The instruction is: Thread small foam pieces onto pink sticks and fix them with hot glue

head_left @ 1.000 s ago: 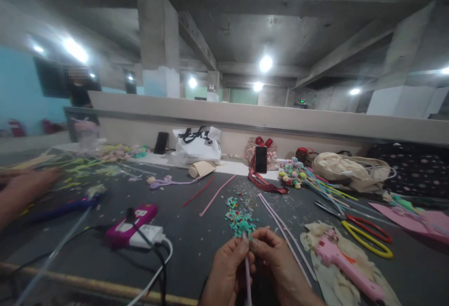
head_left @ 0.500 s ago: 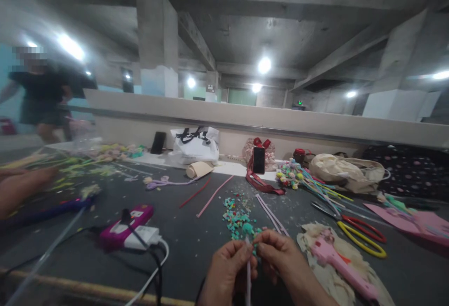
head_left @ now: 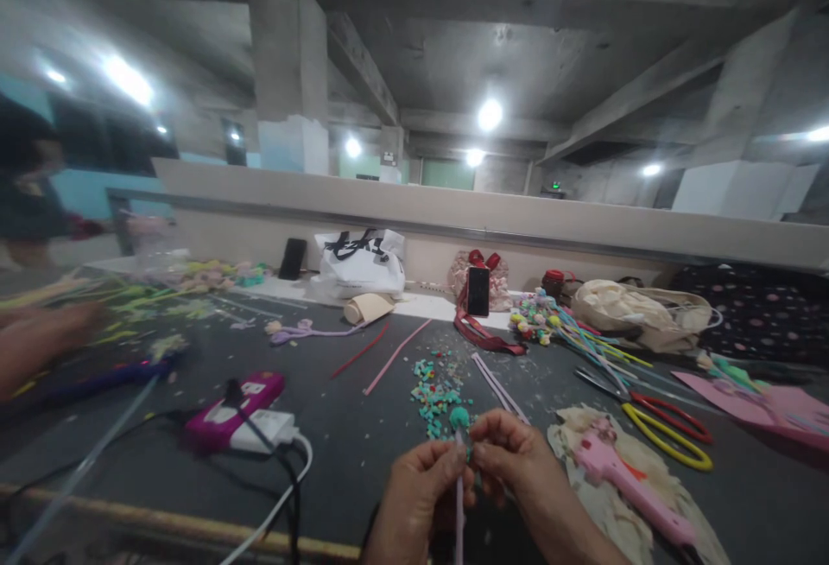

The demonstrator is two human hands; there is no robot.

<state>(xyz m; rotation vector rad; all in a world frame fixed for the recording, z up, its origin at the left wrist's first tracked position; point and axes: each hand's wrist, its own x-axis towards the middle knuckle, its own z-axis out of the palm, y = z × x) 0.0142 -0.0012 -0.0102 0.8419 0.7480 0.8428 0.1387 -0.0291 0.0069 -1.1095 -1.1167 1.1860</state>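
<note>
Near the front middle of the dark table, my left hand (head_left: 424,491) pinches a thin pale-purple stem (head_left: 459,509) that carries a round teal ball (head_left: 459,417) at its top. My right hand (head_left: 511,461) is closed just beside the stem below the ball; whatever lies between its fingertips is too small to make out. Small teal pieces (head_left: 433,401), mixed with a few of other colours, are scattered behind the ball. Two pale-purple strips (head_left: 497,384) lie to the right of these pieces.
A pink glue gun (head_left: 631,483) on crumpled cloth and scissors (head_left: 667,431) lie right. A magenta power strip (head_left: 237,409) with cables is left. Another person's blurred hand (head_left: 48,340) is far left. A phone (head_left: 477,291) and a white bag (head_left: 361,264) stand behind.
My right hand has shifted slightly up beside the stem, and the teal ball shows a little higher and clearer. The person in the left background has moved further left.
</note>
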